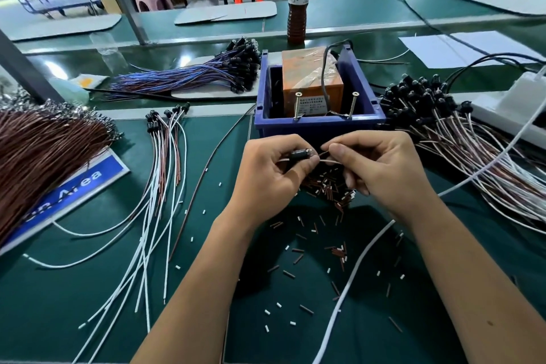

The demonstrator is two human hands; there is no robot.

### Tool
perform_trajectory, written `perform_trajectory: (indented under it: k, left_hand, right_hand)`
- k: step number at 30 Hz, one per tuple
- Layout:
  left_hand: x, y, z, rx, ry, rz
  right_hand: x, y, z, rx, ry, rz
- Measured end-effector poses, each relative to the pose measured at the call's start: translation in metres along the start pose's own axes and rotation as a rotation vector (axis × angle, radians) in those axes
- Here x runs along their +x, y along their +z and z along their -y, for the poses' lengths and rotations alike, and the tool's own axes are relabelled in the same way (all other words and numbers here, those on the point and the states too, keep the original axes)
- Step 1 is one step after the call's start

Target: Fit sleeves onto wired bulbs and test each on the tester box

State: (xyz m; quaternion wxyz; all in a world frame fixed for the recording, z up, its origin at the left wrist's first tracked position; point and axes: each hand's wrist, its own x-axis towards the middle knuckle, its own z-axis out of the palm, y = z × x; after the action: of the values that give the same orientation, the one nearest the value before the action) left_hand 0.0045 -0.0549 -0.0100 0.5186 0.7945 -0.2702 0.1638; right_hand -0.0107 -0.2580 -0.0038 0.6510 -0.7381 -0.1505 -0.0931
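So, quick rundown, left to right across the frame:
brown wires (44, 151): big fanned bundle at the far left, untouched.
loose leads (159, 174): white and brown, left of centre, black caps at their upper ends.
left hand (267, 168): fingers curled, thumb and forefinger pinching the bulb.
bulb (300, 154): dark little barrel at frame centre, long axis lying left-right, its wire ends running out right toward the other hand.
right hand (381, 165): fingertips pinched on those thin wires, just right of the bulb. Can't tell if a sleeve's on yet.
sleeves (328, 186): small brown and white bits heaped right under both hands.
tester (311, 83): orange box in the blue bin (319, 125), directly above the hands, both about equally near.
finished pile (437, 115): capped bulbs at the right.
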Motion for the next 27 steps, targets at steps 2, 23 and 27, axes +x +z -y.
perform_trajectory:
  k: [2, 23, 27]
  left_hand:
    - [0.000, -0.002, 0.001, -0.034, -0.001, 0.001]
    - [-0.002, -0.010, -0.003, -0.145, -0.102, -0.076]
    - [-0.002, -0.010, 0.000, -0.190, -0.154, -0.121]
  right_hand:
    - [0.000, 0.001, 0.002, -0.001, -0.024, 0.008]
    - [-0.001, -0.021, 0.009, 0.072, 0.214, 0.144]
    - [-0.002, -0.038, 0.012, 0.192, 0.217, 0.332]
